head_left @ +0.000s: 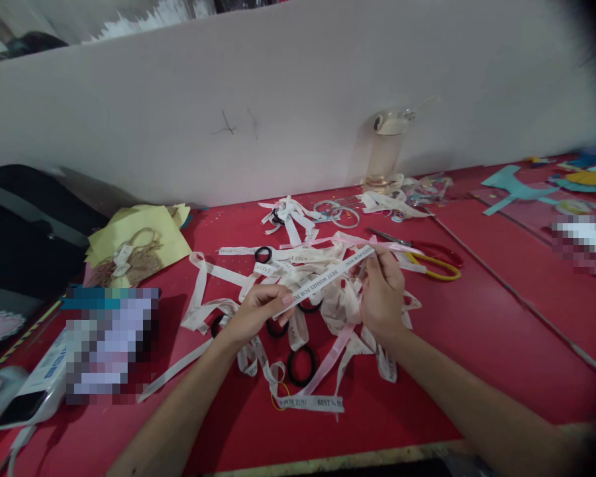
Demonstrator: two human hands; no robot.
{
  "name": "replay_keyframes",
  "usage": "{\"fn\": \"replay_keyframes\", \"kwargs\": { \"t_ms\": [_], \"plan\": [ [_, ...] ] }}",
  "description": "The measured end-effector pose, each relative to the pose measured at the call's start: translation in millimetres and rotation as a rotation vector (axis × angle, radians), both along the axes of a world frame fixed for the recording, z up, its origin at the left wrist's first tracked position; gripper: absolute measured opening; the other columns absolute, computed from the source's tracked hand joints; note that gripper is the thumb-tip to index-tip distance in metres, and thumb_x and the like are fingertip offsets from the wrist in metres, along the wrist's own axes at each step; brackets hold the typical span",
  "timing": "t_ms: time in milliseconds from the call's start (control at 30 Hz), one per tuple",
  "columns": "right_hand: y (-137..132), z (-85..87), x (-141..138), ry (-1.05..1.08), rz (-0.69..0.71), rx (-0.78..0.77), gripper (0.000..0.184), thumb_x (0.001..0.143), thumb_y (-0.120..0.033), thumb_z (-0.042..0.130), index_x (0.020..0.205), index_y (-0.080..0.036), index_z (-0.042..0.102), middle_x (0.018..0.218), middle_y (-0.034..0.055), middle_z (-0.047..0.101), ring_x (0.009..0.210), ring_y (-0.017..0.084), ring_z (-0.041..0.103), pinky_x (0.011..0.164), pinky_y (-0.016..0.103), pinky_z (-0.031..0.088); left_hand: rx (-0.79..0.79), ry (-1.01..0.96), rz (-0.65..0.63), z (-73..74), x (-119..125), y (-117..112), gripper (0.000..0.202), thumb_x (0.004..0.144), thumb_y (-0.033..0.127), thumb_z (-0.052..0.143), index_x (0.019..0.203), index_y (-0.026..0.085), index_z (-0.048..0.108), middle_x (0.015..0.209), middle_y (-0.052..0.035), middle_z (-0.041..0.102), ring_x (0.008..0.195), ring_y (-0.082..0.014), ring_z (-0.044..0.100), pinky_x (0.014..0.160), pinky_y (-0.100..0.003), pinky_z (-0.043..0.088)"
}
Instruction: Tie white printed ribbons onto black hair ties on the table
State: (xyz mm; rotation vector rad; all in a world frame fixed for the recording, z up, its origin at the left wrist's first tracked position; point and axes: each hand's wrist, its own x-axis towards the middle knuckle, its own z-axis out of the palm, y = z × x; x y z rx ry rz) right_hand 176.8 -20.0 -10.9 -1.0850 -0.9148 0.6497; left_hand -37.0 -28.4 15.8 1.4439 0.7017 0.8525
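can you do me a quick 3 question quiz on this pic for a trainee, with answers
1. Which is nearer the scissors: the left hand or the right hand?
2. Fill in the missing word printed on the ribbon held between the hands: "BEST ____ FOR YOU".
3. What stands by the white panel?
a) a mug
b) a bottle
c) a lamp

Key: 1. the right hand; 2. WISHES; 3. b
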Motion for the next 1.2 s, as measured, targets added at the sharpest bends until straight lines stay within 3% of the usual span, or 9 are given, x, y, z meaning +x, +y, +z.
{"fn": "replay_keyframes", "kwargs": {
  "t_ms": [167,400,600,833,933,1033,1100,1200],
  "plan": [
    [-3,3.0,-3,-0.039,0.007,-0.015,0.022,0.090,-0.040,0.047,0.091,-0.022,0.059,0.069,-0.0025,0.051,0.060,0.011,0.046,0.057,0.023,0.038,-0.087,-0.106,-0.078,1.2,-2,0,0.043,0.081,0.038,0.059,0.047,0.016,0.045,0.051,-0.0012,0.047,0.051,-0.0108,0.043,0.053,-0.027,0.031],
    [-1,4.4,-2,-0.025,0.023,-0.018,0.020,0.091,-0.036,0.046,0.085,-0.021,0.058,0.067,-0.0029,0.051,0.060,0.010,0.046,0.058,0.023,0.038,-0.209,-0.331,-0.132,-0.6,1,0,0.024,0.086,0.029,0.052,0.066,0.016,0.050,0.048,0.0003,0.054,0.042,-0.0109,0.049,0.050,-0.026,0.038],
    [1,-0.7,-5,0.123,0.108,-0.034,0.017,0.088,-0.038,0.050,0.088,-0.022,0.057,0.069,-0.0040,0.051,0.060,0.010,0.048,0.058,0.022,0.040,-0.136,-0.335,-0.165,-3.9,-5,0,0.044,0.082,0.044,0.054,0.048,0.018,0.043,0.037,0.0015,0.045,0.036,-0.0113,0.047,0.049,-0.030,0.040],
    [7,-8.5,-1,0.188,0.110,-0.048,0.015,0.086,-0.037,0.052,0.084,-0.022,0.056,0.069,-0.0041,0.051,0.059,0.010,0.049,0.057,0.022,0.041,0.002,-0.133,0.036,1.3,-10,1,0.074,0.068,0.072,0.050,0.019,0.023,0.023,0.021,-0.0001,0.017,0.030,-0.0115,0.032,0.048,-0.036,0.036],
    [6,-8.2,2,0.085,0.066,-0.065,0.017,0.087,-0.035,0.050,0.090,-0.021,0.060,0.071,-0.0022,0.054,0.062,0.011,0.051,0.060,0.024,0.043,0.037,-0.142,-0.002,2.6,-12,3,0.075,0.071,0.070,0.048,0.015,0.024,0.026,0.020,-0.0019,0.017,0.030,-0.0123,0.032,0.048,-0.037,0.036],
    [3,-4.0,3,-0.127,0.034,-0.050,0.026,0.087,-0.026,0.046,0.109,-0.024,0.060,0.097,0.0024,0.062,0.087,0.016,0.057,0.080,0.033,0.047,0.028,-0.071,-0.063,1.4,-13,4,0.071,0.068,0.072,0.048,0.016,0.026,0.034,0.021,-0.0036,0.022,0.034,-0.0149,0.038,0.050,-0.037,0.037],
    [0,0.8,2,-0.297,0.053,0.000,0.039,0.085,-0.016,0.044,0.120,-0.028,0.055,0.121,0.0031,0.056,0.111,0.019,0.051,0.098,0.040,0.039,-0.017,-0.045,-0.071,-0.9,-13,5,0.068,0.065,0.073,0.051,0.018,0.025,0.038,0.025,-0.0043,0.027,0.039,-0.0166,0.042,0.051,-0.037,0.038],
    [-9,8.9,-4,-0.558,0.190,0.112,0.051,0.082,-0.008,0.042,0.126,-0.031,0.051,0.134,0.0020,0.048,0.127,0.020,0.040,0.108,0.045,0.029,-0.122,-0.122,-0.027,-5.2,-11,4,0.056,0.067,0.063,0.058,0.028,0.022,0.049,0.036,-0.0048,0.040,0.047,-0.0173,0.048,0.054,-0.036,0.042]
  ]
}}
